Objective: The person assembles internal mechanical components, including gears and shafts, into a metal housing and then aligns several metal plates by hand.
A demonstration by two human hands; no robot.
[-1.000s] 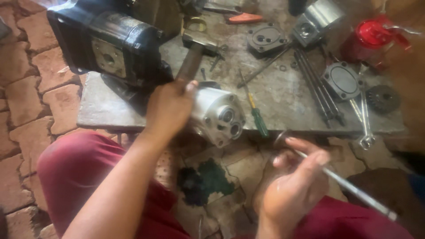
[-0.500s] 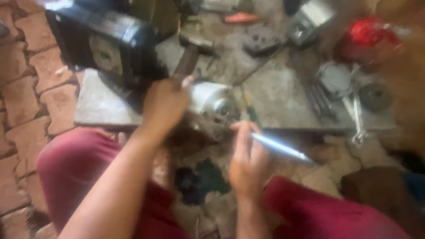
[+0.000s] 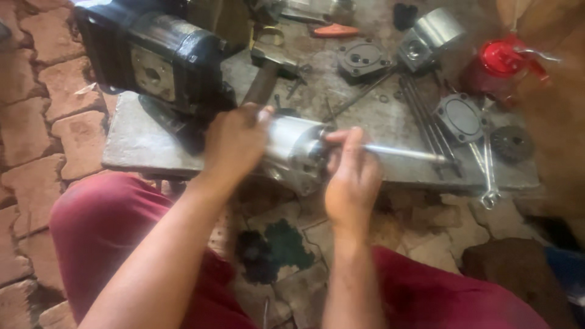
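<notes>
- While the head cam looks straight down, the left hand comes in from the lower left with the forearm running diagonally up, fingers curled tight over the back of a silver pump housing and pinning it at the front edge of the stone slab.
- Looks like that same hand is also touching the hammer handle that pokes up just behind the knuckles, but I can't tell if it's actually gripping it.
- Right hand comes up from below, wrist pretty much vertical, fingers closed around a long steel bolt. The bolt lies level, one end at the face of the housing, the other sticking out to the right.
- The housing hangs partly over the slab's near edge, right above the knees in red trousers.
- Room-wise it's tight: the big black pump body sits just left and behind the left hand, pretty much touching range.
- To the right, the bolt tip ends close to a bunch of long rods, a round cover plate, a wrench and a gear.
- Further back there's a red oil can and another silver block, well apart from both hands.
- Only open spot is the bare slab at the left front corner.
</notes>
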